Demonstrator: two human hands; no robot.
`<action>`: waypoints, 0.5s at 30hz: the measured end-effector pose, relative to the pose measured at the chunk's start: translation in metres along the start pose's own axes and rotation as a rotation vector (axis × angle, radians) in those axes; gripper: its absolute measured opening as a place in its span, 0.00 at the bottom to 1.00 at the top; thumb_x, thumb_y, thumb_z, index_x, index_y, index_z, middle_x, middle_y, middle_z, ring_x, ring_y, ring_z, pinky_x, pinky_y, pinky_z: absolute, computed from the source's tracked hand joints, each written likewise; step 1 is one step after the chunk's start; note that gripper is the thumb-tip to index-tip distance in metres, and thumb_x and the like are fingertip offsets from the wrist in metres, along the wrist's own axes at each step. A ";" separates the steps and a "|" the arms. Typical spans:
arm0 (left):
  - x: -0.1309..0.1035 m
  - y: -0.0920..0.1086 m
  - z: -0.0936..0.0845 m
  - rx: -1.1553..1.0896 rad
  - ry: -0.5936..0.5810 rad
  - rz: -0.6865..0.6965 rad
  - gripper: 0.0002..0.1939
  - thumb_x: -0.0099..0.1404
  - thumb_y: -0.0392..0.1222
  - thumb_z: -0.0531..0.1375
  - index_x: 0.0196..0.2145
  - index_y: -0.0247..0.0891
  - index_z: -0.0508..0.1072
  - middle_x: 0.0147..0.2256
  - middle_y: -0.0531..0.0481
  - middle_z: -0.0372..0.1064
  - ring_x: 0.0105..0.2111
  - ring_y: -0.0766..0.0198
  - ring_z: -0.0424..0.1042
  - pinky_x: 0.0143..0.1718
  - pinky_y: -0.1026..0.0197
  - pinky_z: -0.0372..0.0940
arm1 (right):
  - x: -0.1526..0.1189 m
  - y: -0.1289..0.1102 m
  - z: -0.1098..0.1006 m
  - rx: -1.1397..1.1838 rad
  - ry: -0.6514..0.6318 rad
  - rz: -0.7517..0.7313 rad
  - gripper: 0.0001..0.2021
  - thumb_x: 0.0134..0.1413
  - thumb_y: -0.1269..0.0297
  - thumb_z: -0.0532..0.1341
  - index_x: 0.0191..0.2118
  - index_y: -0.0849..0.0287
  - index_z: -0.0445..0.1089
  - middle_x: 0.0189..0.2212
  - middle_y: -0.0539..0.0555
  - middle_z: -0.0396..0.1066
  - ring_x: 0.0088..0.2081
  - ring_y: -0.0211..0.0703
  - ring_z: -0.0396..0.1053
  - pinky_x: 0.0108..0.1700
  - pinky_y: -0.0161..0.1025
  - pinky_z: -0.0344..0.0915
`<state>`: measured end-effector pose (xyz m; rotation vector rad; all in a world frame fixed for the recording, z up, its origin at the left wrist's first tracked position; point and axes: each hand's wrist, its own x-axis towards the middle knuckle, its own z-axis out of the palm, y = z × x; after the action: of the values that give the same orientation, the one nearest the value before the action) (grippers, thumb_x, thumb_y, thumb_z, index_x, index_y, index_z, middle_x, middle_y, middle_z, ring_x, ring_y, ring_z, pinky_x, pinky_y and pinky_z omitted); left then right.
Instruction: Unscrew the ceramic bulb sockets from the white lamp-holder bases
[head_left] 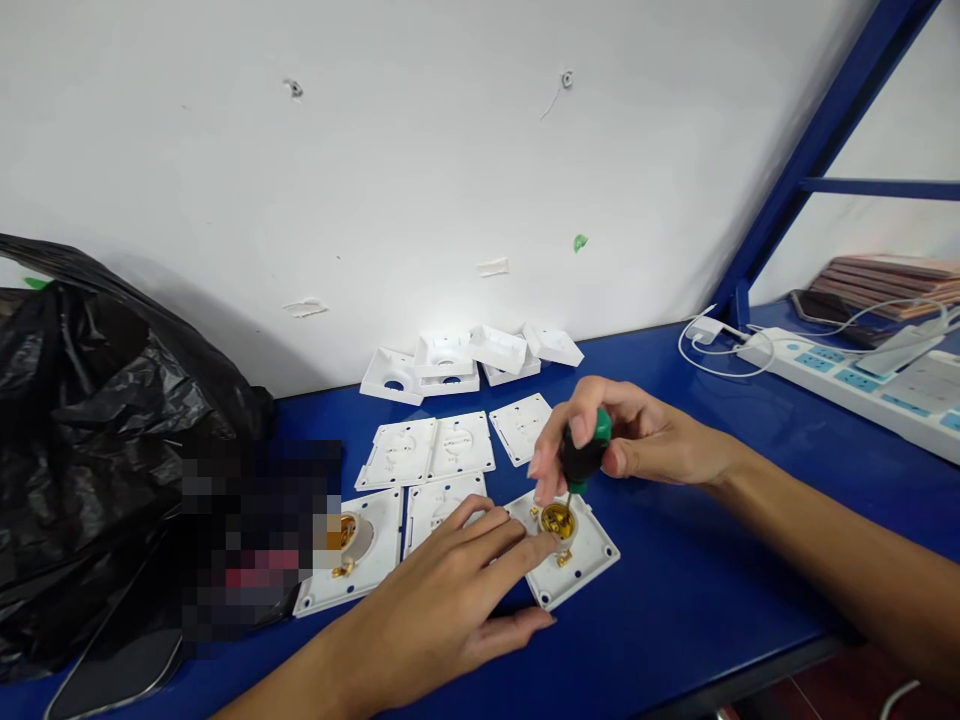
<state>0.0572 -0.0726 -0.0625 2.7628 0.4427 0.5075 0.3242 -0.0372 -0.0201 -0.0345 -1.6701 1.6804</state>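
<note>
My right hand [637, 435] is closed around a screwdriver [586, 450] with a green and black handle. Its shaft points down into a brass-lined lamp socket [557, 522] standing on a white square base plate [581, 578]. With my left hand [457, 585], I hold this plate at its left side: the index finger touches the socket and the thumb lies at the near corner. Small brass terminals [564, 559] show beside the socket. Another white plate [379, 570] with a socket [351, 535] lies to the left, partly behind a blurred patch.
Several white plates [396, 452] lie flat beyond my hands. White box-like covers [446, 355] are piled against the wall. A black plastic bag [97, 420] and a phone-like dark object [124, 650] are at left. A power strip [847, 375] with cables lies at right on the blue table [675, 590].
</note>
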 end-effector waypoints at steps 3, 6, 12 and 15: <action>0.000 0.000 0.000 -0.011 -0.010 -0.004 0.21 0.77 0.44 0.65 0.62 0.40 0.65 0.47 0.47 0.74 0.47 0.54 0.74 0.58 0.50 0.64 | 0.002 0.006 0.000 -0.142 0.181 -0.056 0.12 0.67 0.69 0.68 0.53 0.50 0.74 0.48 0.53 0.81 0.47 0.41 0.82 0.47 0.39 0.79; 0.001 0.000 0.000 -0.024 -0.018 -0.005 0.22 0.77 0.45 0.64 0.63 0.40 0.64 0.47 0.48 0.74 0.47 0.54 0.74 0.59 0.49 0.63 | 0.002 0.009 -0.004 -0.350 0.381 -0.096 0.17 0.59 0.74 0.73 0.51 0.50 0.77 0.44 0.50 0.78 0.43 0.35 0.78 0.46 0.33 0.77; -0.001 -0.001 0.001 -0.018 -0.034 -0.020 0.22 0.77 0.45 0.65 0.63 0.41 0.65 0.47 0.48 0.74 0.47 0.54 0.74 0.60 0.48 0.63 | -0.002 -0.012 -0.002 -0.337 0.158 0.024 0.19 0.64 0.69 0.71 0.59 0.48 0.77 0.46 0.53 0.78 0.47 0.40 0.77 0.48 0.37 0.76; -0.003 0.000 0.001 -0.007 -0.037 -0.041 0.23 0.75 0.45 0.66 0.64 0.43 0.66 0.48 0.49 0.75 0.48 0.54 0.75 0.63 0.47 0.62 | -0.004 -0.018 0.009 -0.268 0.017 0.084 0.19 0.74 0.69 0.61 0.65 0.48 0.71 0.53 0.56 0.76 0.55 0.42 0.75 0.55 0.43 0.73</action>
<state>0.0548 -0.0738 -0.0647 2.7453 0.4865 0.4470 0.3308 -0.0493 -0.0051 -0.2499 -1.8930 1.5006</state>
